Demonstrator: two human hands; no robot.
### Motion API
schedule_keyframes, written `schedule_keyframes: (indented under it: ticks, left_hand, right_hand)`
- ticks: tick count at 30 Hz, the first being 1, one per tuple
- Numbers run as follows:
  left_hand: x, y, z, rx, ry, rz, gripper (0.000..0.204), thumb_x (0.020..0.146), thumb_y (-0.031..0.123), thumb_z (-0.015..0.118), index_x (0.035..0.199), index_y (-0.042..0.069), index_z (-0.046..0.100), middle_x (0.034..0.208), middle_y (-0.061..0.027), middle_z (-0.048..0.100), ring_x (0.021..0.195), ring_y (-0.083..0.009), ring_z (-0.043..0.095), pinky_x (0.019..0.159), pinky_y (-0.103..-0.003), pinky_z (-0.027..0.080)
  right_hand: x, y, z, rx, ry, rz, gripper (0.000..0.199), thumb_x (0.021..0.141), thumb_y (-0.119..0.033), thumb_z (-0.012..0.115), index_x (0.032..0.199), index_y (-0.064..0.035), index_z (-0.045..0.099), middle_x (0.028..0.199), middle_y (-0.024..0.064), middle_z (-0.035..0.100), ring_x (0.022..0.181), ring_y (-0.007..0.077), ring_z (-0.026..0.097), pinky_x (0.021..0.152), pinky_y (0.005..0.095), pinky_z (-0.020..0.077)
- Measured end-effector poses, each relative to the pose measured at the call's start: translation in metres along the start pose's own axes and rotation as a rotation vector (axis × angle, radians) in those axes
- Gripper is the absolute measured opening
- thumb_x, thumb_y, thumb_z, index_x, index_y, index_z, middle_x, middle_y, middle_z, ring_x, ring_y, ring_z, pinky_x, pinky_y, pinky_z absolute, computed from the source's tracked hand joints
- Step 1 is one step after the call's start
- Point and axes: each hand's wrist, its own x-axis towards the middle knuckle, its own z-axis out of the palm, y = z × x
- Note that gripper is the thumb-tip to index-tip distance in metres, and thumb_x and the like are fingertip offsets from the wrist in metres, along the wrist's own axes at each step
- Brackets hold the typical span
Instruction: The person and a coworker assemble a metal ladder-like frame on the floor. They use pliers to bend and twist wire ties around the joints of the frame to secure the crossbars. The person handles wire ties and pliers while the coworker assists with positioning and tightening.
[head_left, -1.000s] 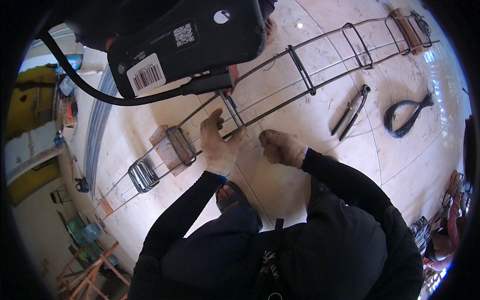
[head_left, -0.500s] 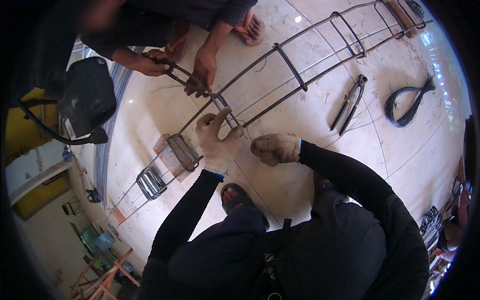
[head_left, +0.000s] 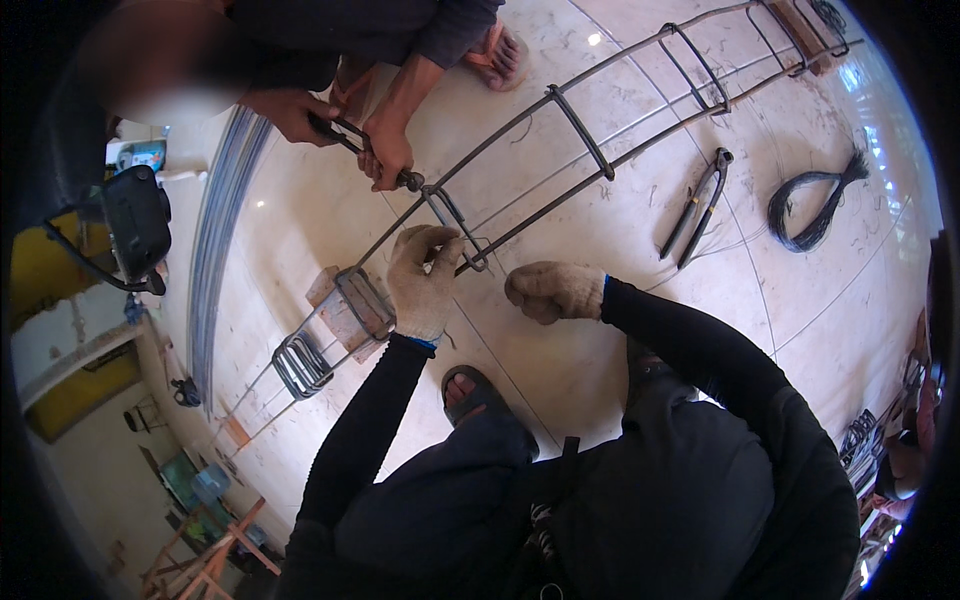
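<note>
A long rebar cage (head_left: 540,218), bars tied with rectangular stirrups, runs diagonally above the floor. My left hand (head_left: 422,285), in a knitted glove, is over its near bar beside a stirrup (head_left: 447,212). Thumb and forefinger curl together; what they pinch is hidden. Right of it, my gloved right hand (head_left: 556,291) is closed just off the cage, and anything inside it cannot be made out. Across the cage, a co-worker's hands (head_left: 388,150) work dark-handled pincers (head_left: 408,181) at the stirrup's far corner.
Other pincers (head_left: 697,208) and a coil of tie wire (head_left: 800,215) lie on the floor at right. Bricks (head_left: 355,310) and a wood block (head_left: 808,38) support the cage. Bunched stirrups (head_left: 302,366) hang at its left end. Long bars (head_left: 222,230) lie farther left.
My left hand has gone from spread fingers to a curled pinch, shifting slightly down and left. The co-worker's grip on the pincers has changed, handles closer together. My right hand has hardly moved.
</note>
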Motion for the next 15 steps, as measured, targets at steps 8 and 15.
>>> schedule_keyframes:
  ticks: [8, 15]
  left_hand:
    - [-0.025, -0.003, 0.002, 0.048, 0.131, 0.201, 0.010, 0.102, 0.012, 0.077, 0.107, 0.003, 0.074, 0.107, -0.0087, 0.079, 0.094, -0.0222, 0.074, 0.085, -0.036, 0.058]
    - [-0.036, -0.003, -0.002, -0.129, 0.017, 0.141, 0.031, 0.096, 0.002, 0.078, 0.126, 0.003, 0.071, 0.118, -0.0103, 0.077, 0.101, -0.0203, 0.073, 0.091, -0.036, 0.060]
  right_hand:
    - [0.015, -0.003, 0.068, -0.626, 0.788, -0.335, 0.035, 0.107, -0.018, 0.063, 0.136, -0.0029, 0.075, 0.092, 0.0072, 0.072, 0.073, 0.0174, 0.066, 0.071, 0.0352, 0.0560]
    - [0.018, 0.001, 0.075, -0.828, 0.877, -0.342, 0.032, 0.105, -0.014, 0.059, 0.130, -0.0089, 0.080, 0.091, 0.0122, 0.076, 0.081, 0.0256, 0.073, 0.077, 0.0411, 0.0582]
